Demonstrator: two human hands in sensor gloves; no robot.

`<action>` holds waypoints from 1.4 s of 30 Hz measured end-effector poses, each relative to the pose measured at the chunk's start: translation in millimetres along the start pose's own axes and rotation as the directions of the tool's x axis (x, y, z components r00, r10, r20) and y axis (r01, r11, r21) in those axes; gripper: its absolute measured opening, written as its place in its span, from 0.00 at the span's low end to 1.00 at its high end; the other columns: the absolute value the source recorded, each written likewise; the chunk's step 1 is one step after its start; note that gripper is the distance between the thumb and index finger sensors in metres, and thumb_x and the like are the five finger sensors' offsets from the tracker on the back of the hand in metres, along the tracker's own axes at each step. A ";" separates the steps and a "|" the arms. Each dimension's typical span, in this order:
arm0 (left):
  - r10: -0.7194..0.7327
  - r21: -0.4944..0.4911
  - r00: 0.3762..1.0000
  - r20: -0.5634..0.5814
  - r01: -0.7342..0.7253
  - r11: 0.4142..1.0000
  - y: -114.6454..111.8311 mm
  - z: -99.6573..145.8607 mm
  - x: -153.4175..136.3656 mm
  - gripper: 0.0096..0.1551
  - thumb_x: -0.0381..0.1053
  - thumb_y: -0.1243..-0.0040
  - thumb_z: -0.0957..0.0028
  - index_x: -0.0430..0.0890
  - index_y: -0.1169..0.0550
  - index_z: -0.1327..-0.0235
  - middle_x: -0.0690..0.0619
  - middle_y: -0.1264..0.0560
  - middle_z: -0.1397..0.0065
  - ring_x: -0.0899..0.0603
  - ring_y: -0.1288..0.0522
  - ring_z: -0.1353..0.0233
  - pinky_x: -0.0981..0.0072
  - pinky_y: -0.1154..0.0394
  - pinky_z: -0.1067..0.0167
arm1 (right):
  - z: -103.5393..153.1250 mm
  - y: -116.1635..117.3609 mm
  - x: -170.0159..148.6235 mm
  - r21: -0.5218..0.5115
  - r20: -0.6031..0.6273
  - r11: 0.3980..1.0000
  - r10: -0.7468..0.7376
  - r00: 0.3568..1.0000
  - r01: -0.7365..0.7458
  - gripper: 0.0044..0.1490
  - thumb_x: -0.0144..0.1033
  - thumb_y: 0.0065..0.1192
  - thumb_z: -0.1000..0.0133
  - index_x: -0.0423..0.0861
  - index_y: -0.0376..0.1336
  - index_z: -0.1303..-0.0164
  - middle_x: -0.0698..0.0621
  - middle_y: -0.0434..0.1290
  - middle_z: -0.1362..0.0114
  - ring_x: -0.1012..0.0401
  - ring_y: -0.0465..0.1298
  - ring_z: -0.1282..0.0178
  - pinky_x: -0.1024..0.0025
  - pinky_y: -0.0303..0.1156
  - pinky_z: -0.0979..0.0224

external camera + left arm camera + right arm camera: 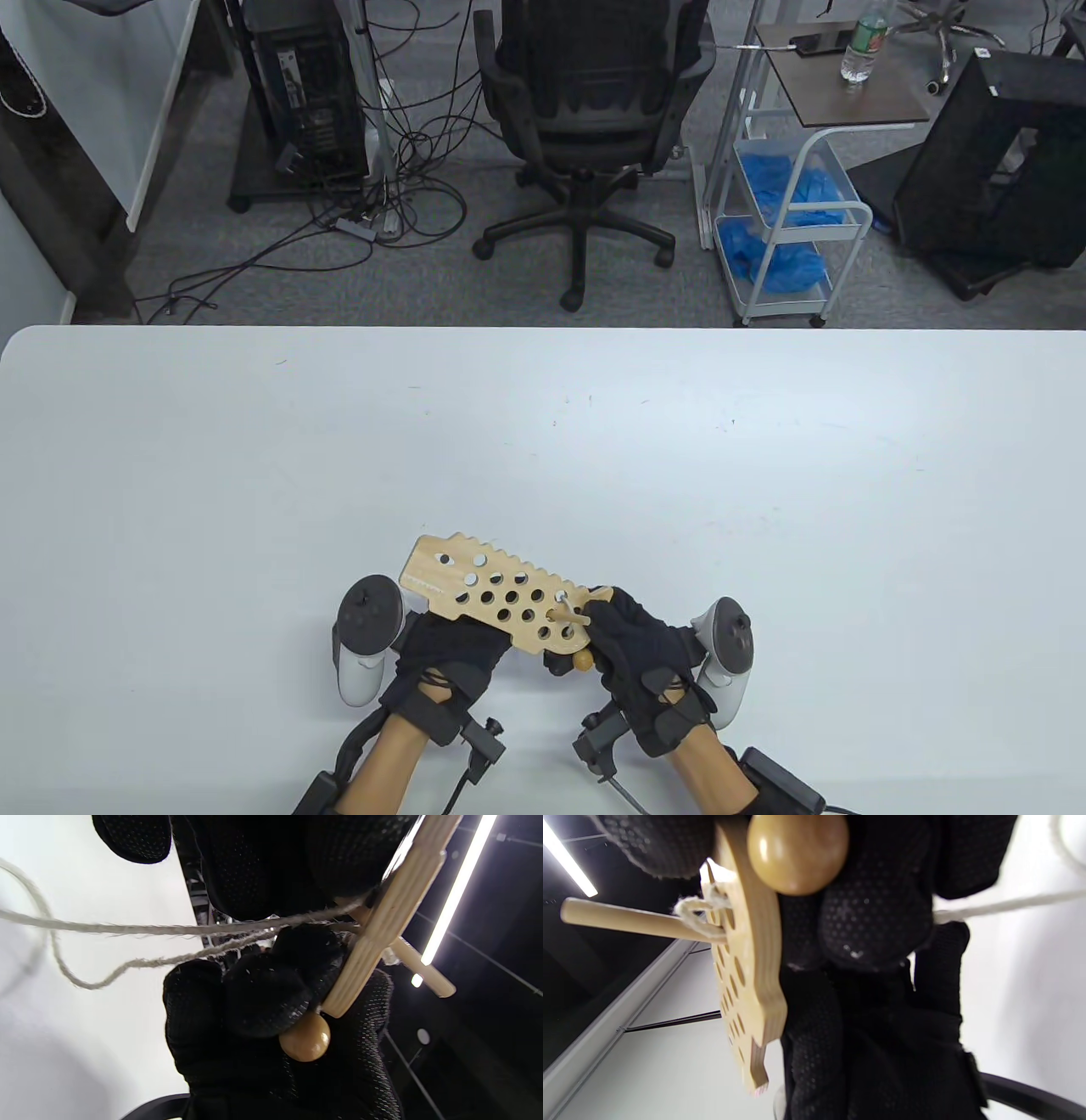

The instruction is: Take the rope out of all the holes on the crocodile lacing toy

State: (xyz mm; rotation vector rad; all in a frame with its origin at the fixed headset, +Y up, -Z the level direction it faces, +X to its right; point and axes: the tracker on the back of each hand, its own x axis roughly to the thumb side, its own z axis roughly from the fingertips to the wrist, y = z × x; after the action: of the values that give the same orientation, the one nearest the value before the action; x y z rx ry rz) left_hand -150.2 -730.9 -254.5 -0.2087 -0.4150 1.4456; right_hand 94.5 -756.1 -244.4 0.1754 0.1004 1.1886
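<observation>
right hand [649,658]: gloved fingers [878,908] curl around the near end of the pale wooden crocodile lacing board with round holes [501,596], beside the round brown wooden bead [797,853]. left hand [450,658]: fingers clenched under the board's lower edge, holding it tilted just above the white table [543,441]. the thin wooden lacing needle [634,923] stands through one hole near the right hand, with the frayed off-white rope [127,928] tied at it; slack rope trails loose beneath the board. which other holes remain laced cannot be told. risks, as judged: pulling at an angle could jam the needle crosswise in the hole; the loose loops below may snag or knot; the bead could catch against the board edge; a slack grip could let the board twist.
</observation>
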 end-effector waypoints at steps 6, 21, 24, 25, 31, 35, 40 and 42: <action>0.143 -0.171 0.989 0.031 -0.136 0.976 -6.5 -3.3 -0.2 0.33 0.44 0.41 0.42 0.57 0.31 0.21 0.49 0.30 0.18 0.42 0.29 0.24 0.28 0.38 0.28 | 1.0 -9.3 2.2 -0.074 0.006 0.996 -0.056 0.998 0.056 0.29 0.45 0.63 0.50 0.37 0.68 0.48 0.39 0.82 0.53 0.48 0.84 0.60 0.41 0.73 0.44; 0.191 -0.138 0.982 0.014 -0.187 0.973 1.0 -2.3 -8.4 0.43 0.53 0.42 0.43 0.51 0.44 0.15 0.54 0.22 0.26 0.43 0.28 0.24 0.29 0.37 0.27 | -5.5 -5.2 14.2 0.066 0.083 0.972 0.221 0.972 -0.226 0.30 0.46 0.72 0.53 0.37 0.69 0.50 0.36 0.82 0.52 0.45 0.84 0.59 0.37 0.72 0.44; 0.130 -0.119 0.991 0.017 -0.127 0.985 0.2 -2.5 -7.9 0.44 0.52 0.43 0.44 0.50 0.46 0.15 0.54 0.22 0.26 0.43 0.28 0.24 0.29 0.37 0.28 | -6.4 -8.2 17.7 0.061 0.096 0.944 0.318 0.943 -0.325 0.29 0.45 0.72 0.53 0.38 0.69 0.50 0.37 0.83 0.52 0.45 0.84 0.59 0.38 0.72 0.44; 0.125 -0.117 0.992 0.011 -0.123 0.985 -0.5 -2.4 -8.4 0.44 0.51 0.43 0.44 0.50 0.46 0.15 0.54 0.22 0.26 0.43 0.28 0.25 0.29 0.37 0.28 | -6.5 -9.8 19.0 0.061 0.101 0.941 0.325 0.940 -0.332 0.29 0.44 0.73 0.53 0.38 0.69 0.50 0.36 0.83 0.52 0.45 0.84 0.59 0.38 0.72 0.44; 0.088 -0.060 0.993 -0.080 -0.093 0.994 -0.1 -0.7 -17.9 0.48 0.59 0.45 0.42 0.47 0.51 0.14 0.53 0.26 0.23 0.40 0.32 0.23 0.29 0.39 0.27 | -2.7 -4.7 32.5 -0.037 0.219 0.864 0.498 0.839 -0.502 0.28 0.42 0.74 0.54 0.38 0.73 0.50 0.35 0.83 0.53 0.43 0.84 0.60 0.37 0.72 0.44; 0.052 -0.025 0.994 -0.101 -0.055 0.998 3.5 0.7 -19.6 0.48 0.63 0.46 0.42 0.47 0.49 0.14 0.51 0.27 0.23 0.39 0.32 0.23 0.29 0.39 0.28 | 2.6 -0.6 38.1 -0.130 0.257 0.806 0.590 0.765 -0.578 0.28 0.42 0.74 0.54 0.38 0.73 0.50 0.35 0.84 0.53 0.44 0.84 0.60 0.38 0.73 0.44; -0.059 -0.001 0.995 -0.086 0.059 0.998 0.9 0.9 -15.5 0.51 0.64 0.42 0.45 0.47 0.46 0.14 0.50 0.25 0.24 0.38 0.32 0.24 0.27 0.40 0.29 | 3.4 -2.7 34.3 -0.145 0.237 0.841 0.541 0.807 -0.521 0.28 0.42 0.73 0.54 0.37 0.73 0.51 0.35 0.84 0.54 0.44 0.85 0.61 0.38 0.73 0.45; -0.118 -0.023 0.991 -0.071 0.117 0.993 -2.6 0.4 -13.3 0.53 0.66 0.39 0.47 0.47 0.46 0.14 0.50 0.26 0.24 0.38 0.32 0.23 0.26 0.40 0.29 | 3.6 -4.1 32.2 -0.153 0.226 0.857 0.514 0.827 -0.491 0.28 0.42 0.73 0.54 0.37 0.73 0.51 0.35 0.84 0.54 0.44 0.85 0.61 0.38 0.73 0.46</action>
State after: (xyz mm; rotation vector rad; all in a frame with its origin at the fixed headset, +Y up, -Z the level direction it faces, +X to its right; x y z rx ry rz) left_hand -148.9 -744.4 -255.2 -0.2471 -0.3766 1.3152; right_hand 110.8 -728.0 -241.1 0.2908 -0.2476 1.6861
